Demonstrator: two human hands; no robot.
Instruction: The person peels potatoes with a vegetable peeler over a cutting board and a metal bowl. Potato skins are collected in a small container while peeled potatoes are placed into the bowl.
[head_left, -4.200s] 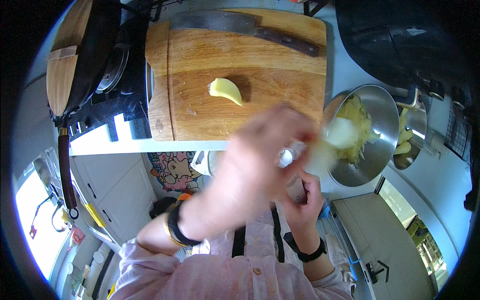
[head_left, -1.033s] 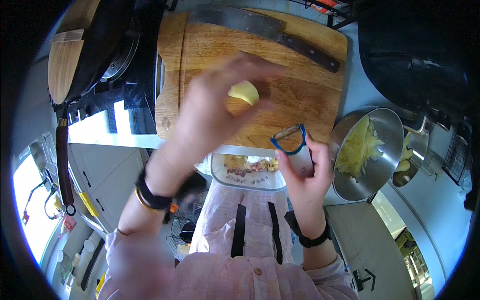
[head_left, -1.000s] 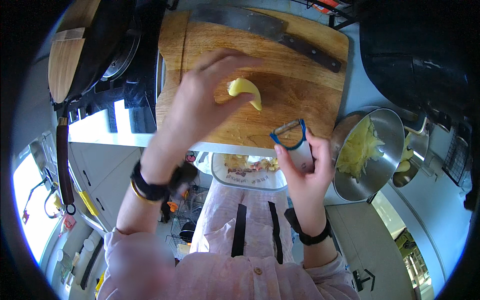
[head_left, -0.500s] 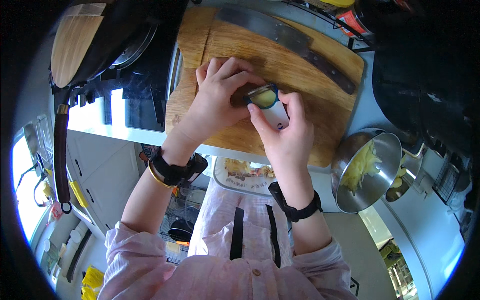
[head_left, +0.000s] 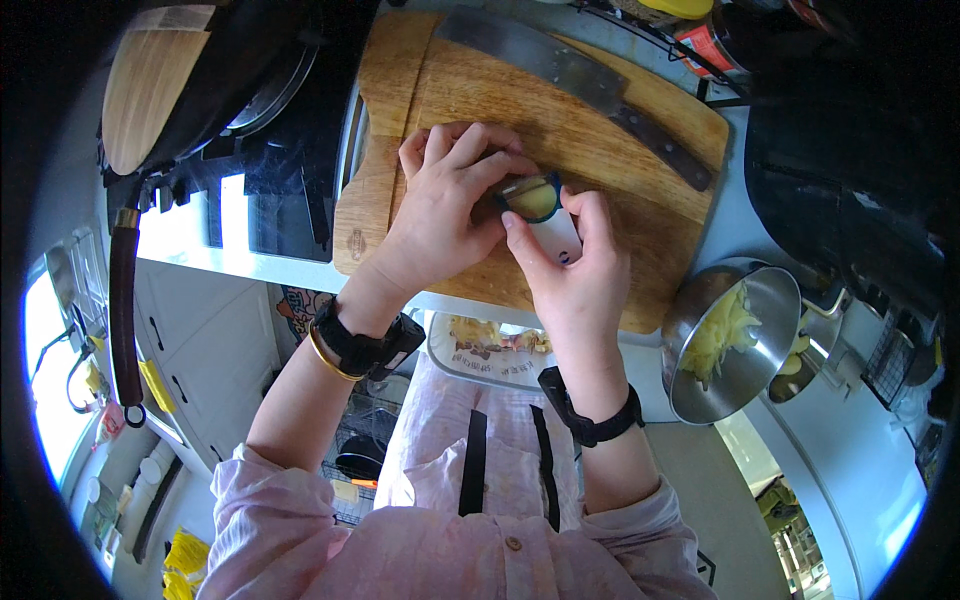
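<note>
My right hand (head_left: 578, 270) grips a peeler (head_left: 556, 240) by its white handle, thumb on the near side and fingers on the far side. The peeler's dark blue head holds a metal blade. A pale yellow surface (head_left: 533, 203) shows within that head, perhaps cut potato. My left hand (head_left: 450, 205) curls low over the board, fingers bent, right against the head. Whatever lies under its palm is mostly hidden. Both hands work over a wooden cutting board (head_left: 390, 60). Beyond them a cleaver (head_left: 570, 72) with a dark handle lies across the board.
To the right a steel bowl (head_left: 770, 340) stands tilted with pale yellow shreds (head_left: 725, 335) in it. Below the counter edge hangs a bin (head_left: 490, 372) with scraps. A pan with a long handle (head_left: 122, 300) is at the left, near the black cooktop (head_left: 270, 200).
My left hand has shifted slightly toward the right and its fingers have closed in nearer the peeler head. The right hand has barely moved.
</note>
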